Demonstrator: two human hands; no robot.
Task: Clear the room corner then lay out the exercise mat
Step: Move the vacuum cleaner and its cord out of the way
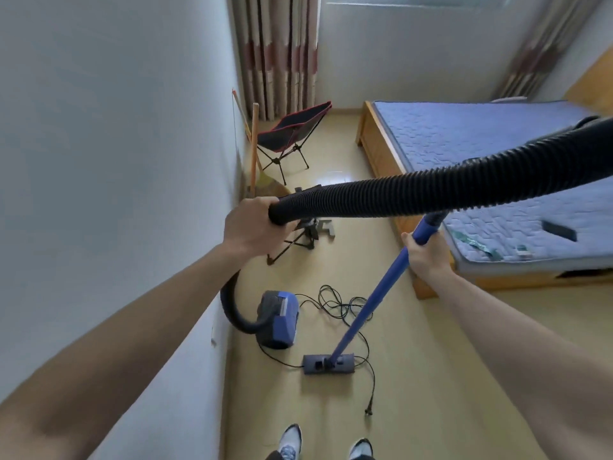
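Black ribbed hose (381, 194) is being gripped by the left hand (252, 227) while the right hand (426, 252) is clasping the blue wand (374, 300); lifting both together should be keeping the loose cord (345, 310) from snagging.

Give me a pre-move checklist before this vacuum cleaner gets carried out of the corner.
1. Left hand grips the black hose: ok.
2. Right hand grips the blue wand: ok.
3. Power cord gathered: not ok, it lies loose on the floor around the floor head.
4. Plug out of the socket: ok, it lies on the floor.
5. Canister lifted: not ok, on the floor by the wall.
6. Exercise mat ready: cannot tell, none in view.
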